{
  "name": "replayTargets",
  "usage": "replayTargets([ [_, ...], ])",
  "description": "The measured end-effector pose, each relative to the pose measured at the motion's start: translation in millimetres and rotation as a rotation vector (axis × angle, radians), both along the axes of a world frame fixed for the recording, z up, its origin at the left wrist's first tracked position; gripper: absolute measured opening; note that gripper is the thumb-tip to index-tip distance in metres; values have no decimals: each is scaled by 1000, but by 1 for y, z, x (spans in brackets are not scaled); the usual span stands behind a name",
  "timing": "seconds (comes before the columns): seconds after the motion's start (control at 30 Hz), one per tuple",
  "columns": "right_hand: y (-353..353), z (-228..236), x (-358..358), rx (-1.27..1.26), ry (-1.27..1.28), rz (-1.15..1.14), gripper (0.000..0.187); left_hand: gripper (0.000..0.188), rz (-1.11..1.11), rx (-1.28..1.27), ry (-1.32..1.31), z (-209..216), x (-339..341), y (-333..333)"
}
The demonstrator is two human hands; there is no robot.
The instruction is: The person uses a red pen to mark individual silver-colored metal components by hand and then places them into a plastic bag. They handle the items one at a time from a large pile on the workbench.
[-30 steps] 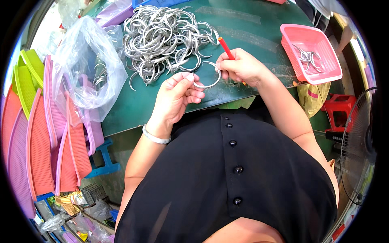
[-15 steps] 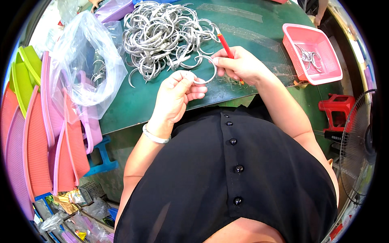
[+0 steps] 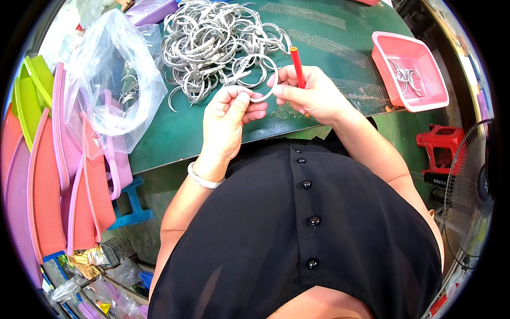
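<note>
A silver metal ring (image 3: pixel 275 72) is pinched between the thumb and fingers of my left hand (image 3: pixel 227 118), over the near edge of the green table. My right hand (image 3: pixel 314 97) grips a red pencil (image 3: pixel 297 67), its upper end pointing away from me. The thumb and forefinger of that hand also touch the right side of the ring. Just beyond my hands lies a large tangled pile of similar silver rings (image 3: pixel 204 45). Whether the held ring is fully closed is hard to see behind the fingers.
A pink basket (image 3: pixel 440 95) with a few silver rings stands at the table's right. On the left, a clear plastic bag (image 3: pixel 146 114) holds several metal pieces beside stacked pink, purple and green baskets (image 3: pixel 48 186). A red stool (image 3: pixel 441 139) and a fan (image 3: pixel 467 196) stand right.
The right hand has shifted slightly left, and its fingers now meet the ring. In its grip the pencil has turned more upright. The ring has tilted and moved a little left.
</note>
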State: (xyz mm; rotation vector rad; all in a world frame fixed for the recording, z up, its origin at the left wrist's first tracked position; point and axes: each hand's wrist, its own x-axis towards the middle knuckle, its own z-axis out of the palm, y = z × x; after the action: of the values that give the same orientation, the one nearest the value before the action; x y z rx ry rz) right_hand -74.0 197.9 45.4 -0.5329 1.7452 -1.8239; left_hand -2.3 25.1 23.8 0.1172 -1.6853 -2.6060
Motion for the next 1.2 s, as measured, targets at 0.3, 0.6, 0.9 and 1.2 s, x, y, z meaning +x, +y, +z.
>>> replayTargets([
  [0.3, 0, 1, 3, -46, 121, -25, 19, 11, 18, -76, 9, 3, 2, 2],
  [0.6, 0, -3, 3, -69, 243, -34, 16, 16, 35, -145, 121, 1, 4, 5],
  [0.9, 2, 0, 9, -15, 383, -47, 17, 18, 87, -209, 201, -1, 6, 7],
  [1.2, 1, 7, 14, -13, 594, -72, 14, 19, 139, -411, 247, -3, 6, 8],
])
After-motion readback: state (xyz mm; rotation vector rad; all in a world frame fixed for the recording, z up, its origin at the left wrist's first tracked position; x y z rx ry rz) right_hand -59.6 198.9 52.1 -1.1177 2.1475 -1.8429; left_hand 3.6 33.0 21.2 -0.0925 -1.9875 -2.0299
